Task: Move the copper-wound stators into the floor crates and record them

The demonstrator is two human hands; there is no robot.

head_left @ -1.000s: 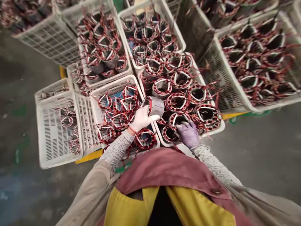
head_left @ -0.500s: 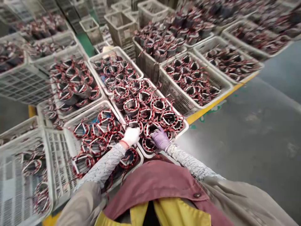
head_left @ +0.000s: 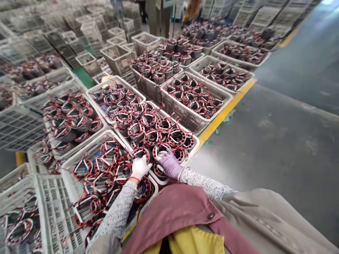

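Observation:
My left hand [head_left: 139, 167], in a white glove, is curled over the rim of a copper-wound stator [head_left: 141, 153] at the near corner of a white crate [head_left: 195, 149] piled with several such stators. My right hand [head_left: 169, 164], in a purple glove, lies beside it with fingers spread flat on another stator [head_left: 162, 149] in the same crate. To the left a second white crate [head_left: 87, 147] also holds several stators with red-brown windings; my left forearm reaches across it.
Rows of white plastic crates full of stators stretch away to the back and left. Stacked empty crates [head_left: 116, 58] stand further off. A yellow floor line [head_left: 225, 111] edges the crates, with bare grey floor [head_left: 286, 141] to the right. Someone stands far back [head_left: 190, 8].
My left hand carried a stator from mid-air down into the right crate and now rests on it. My right hand stayed on the stators. The view lifted, showing more of the hall.

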